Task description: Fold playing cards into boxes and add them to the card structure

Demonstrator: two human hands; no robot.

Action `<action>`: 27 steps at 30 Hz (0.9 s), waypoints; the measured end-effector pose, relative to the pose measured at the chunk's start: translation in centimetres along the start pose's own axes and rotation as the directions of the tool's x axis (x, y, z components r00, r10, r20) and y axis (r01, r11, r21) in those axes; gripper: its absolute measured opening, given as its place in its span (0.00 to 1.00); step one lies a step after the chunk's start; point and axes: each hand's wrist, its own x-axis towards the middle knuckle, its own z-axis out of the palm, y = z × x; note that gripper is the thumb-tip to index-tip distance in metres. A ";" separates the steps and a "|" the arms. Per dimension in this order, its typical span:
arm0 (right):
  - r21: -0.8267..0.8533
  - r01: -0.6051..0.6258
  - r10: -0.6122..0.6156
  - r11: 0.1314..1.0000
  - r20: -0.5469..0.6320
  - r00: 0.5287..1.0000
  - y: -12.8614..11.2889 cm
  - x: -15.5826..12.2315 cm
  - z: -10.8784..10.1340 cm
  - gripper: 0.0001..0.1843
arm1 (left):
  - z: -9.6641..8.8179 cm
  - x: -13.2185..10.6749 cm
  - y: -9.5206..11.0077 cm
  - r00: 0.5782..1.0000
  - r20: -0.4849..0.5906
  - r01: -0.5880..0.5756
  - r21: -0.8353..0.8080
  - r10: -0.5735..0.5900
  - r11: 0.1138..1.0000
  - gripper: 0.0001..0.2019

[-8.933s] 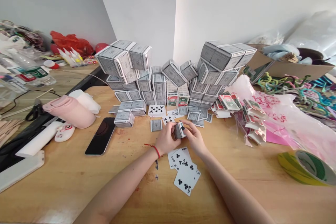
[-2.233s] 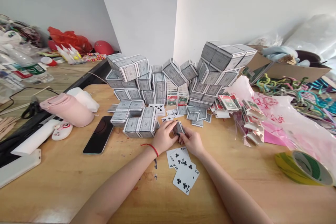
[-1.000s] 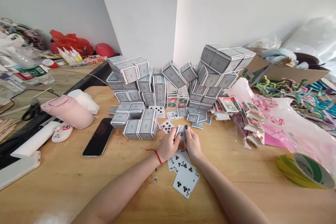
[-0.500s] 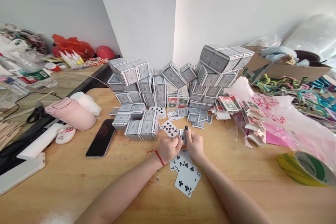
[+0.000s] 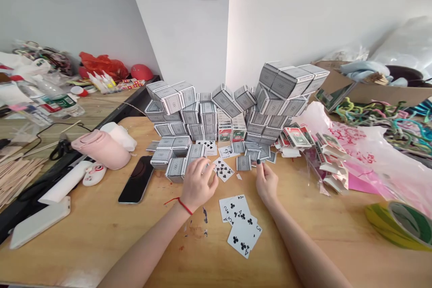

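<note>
My left hand hovers at the near right corner of a low block of folded playing cards, its fingers apart. Whether its fingertips touch the block is hidden. My right hand is closed, thumb up, beside several face-down grey-backed cards; what it holds, if anything, is hidden. Between the hands lie a face-up spade card, a grey-backed card piece and a small white scrap. Nearer me, several face-up club cards overlap on the table.
Stacked folded-card blocks rise at the back, with red card boxes to their right. A phone and a pink bottle lie left. Yellow-green tape and a pinkish plastic bag are right.
My hands were together around a small folded card; now they are apart, the left moved left to the block, the right moved right. A grey-backed piece and white scrap now show between them.
</note>
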 end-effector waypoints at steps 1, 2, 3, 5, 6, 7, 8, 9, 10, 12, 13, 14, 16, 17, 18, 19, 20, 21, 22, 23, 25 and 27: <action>0.000 -0.002 0.002 1.000 0.012 1.000 -0.1 -0.1 0.0 0.24 | -0.4 -0.1 -0.4 0.998 0.000 0.065 0.050 -0.065 0.997 0.14; 0.000 -0.003 0.003 1.000 0.030 1.000 -0.1 -0.3 0.0 0.23 | -0.7 -0.3 -0.7 0.991 -0.015 0.131 0.090 -0.130 0.987 0.19; 0.001 -0.005 0.005 1.000 0.036 0.999 -0.2 -0.4 0.0 0.23 | -0.9 -0.4 -1.0 0.982 -0.034 0.186 0.121 -0.183 0.975 0.22; 0.019 -0.017 0.016 1.000 0.052 0.999 -0.2 -0.5 0.1 0.23 | -1.3 -0.5 -1.5 0.972 -0.018 0.234 0.169 -0.234 0.957 0.26; 0.032 -0.030 0.028 0.999 0.056 0.998 -0.1 -0.5 0.1 0.23 | -1.5 -0.5 -1.8 0.971 0.020 0.231 0.200 -0.240 0.952 0.26; 0.047 -0.047 0.044 0.998 0.066 0.997 0.0 -0.5 0.0 0.23 | -1.7 -0.4 -2.0 0.967 0.067 0.223 0.237 -0.245 0.946 0.26; 0.059 -0.064 0.060 0.996 0.071 0.996 0.1 -0.4 0.0 0.22 | -1.8 -0.2 -2.2 0.963 0.102 0.215 0.271 -0.250 0.939 0.27; 0.068 -0.077 0.071 0.995 0.079 0.994 0.2 -0.4 0.0 0.22 | -2.0 -0.1 -2.3 0.958 0.130 0.209 0.295 -0.255 0.933 0.28; 0.074 -0.084 0.077 0.994 0.085 0.993 0.3 -0.3 0.0 0.22 | -2.2 0.0 -2.4 0.955 0.159 0.195 0.301 -0.251 0.933 0.28; 0.084 -0.085 0.077 0.993 0.095 0.993 0.6 -0.3 0.0 0.21 | -2.8 0.1 -2.5 0.953 0.221 0.144 0.268 -0.207 0.953 0.29; 0.091 -0.082 0.073 0.993 0.098 0.993 0.7 -0.2 0.0 0.21 | -3.1 0.0 -2.5 0.956 0.242 0.110 0.236 -0.168 0.966 0.29; 0.098 -0.078 0.068 0.992 0.100 0.993 0.8 -0.2 0.0 0.21 | -3.6 0.0 -2.4 0.960 0.253 0.073 0.204 -0.125 0.976 0.29; 0.113 -0.075 0.064 0.991 0.100 0.993 1.0 -0.1 0.1 0.21 | -4.9 0.0 -2.2 0.967 0.245 0.019 0.191 -0.066 0.982 0.29; 0.117 -0.077 0.065 0.990 0.101 0.993 1.1 -0.1 0.1 0.21 | -5.6 0.2 -2.2 0.972 0.228 -0.001 0.209 -0.048 0.978 0.30; 0.118 -0.080 0.068 0.990 0.102 0.992 1.1 0.0 0.1 0.20 | -6.4 0.5 -2.4 0.980 0.197 -0.013 0.239 -0.036 0.971 0.30; 0.117 -0.083 0.071 0.990 0.104 0.992 1.2 0.0 0.1 0.20 | -7.1 0.8 -2.7 0.986 0.163 -0.013 0.273 -0.033 0.962 0.30; 0.113 -0.085 0.073 0.990 0.105 0.992 1.2 0.1 0.1 0.20 | -7.8 1.3 -3.2 0.989 0.145 -0.009 0.304 -0.037 0.953 0.30; 0.108 -0.085 0.073 0.991 0.107 0.992 1.1 0.1 0.1 0.20 | -8.4 1.8 -3.8 0.989 0.135 0.008 0.331 -0.056 0.944 0.31; 0.103 -0.083 0.071 0.991 0.110 0.991 1.1 0.1 0.1 0.20 | -8.9 2.3 -4.7 0.988 0.135 0.025 0.354 -0.078 0.935 0.31; 0.101 -0.078 0.066 0.992 0.114 0.991 1.1 0.1 0.0 0.19 | -9.1 2.6 -5.6 0.985 0.142 0.042 0.372 -0.102 0.927 0.32; 0.100 -0.074 0.062 0.992 0.123 0.991 1.0 0.1 0.0 0.20 | -9.2 3.0 -7.7 0.970 0.188 0.069 0.387 -0.152 0.919 0.32; 0.107 -0.084 0.070 0.991 0.128 0.989 1.0 0.2 0.0 0.20 | -8.9 2.8 -9.6 0.943 0.251 0.111 0.378 -0.217 0.919 0.28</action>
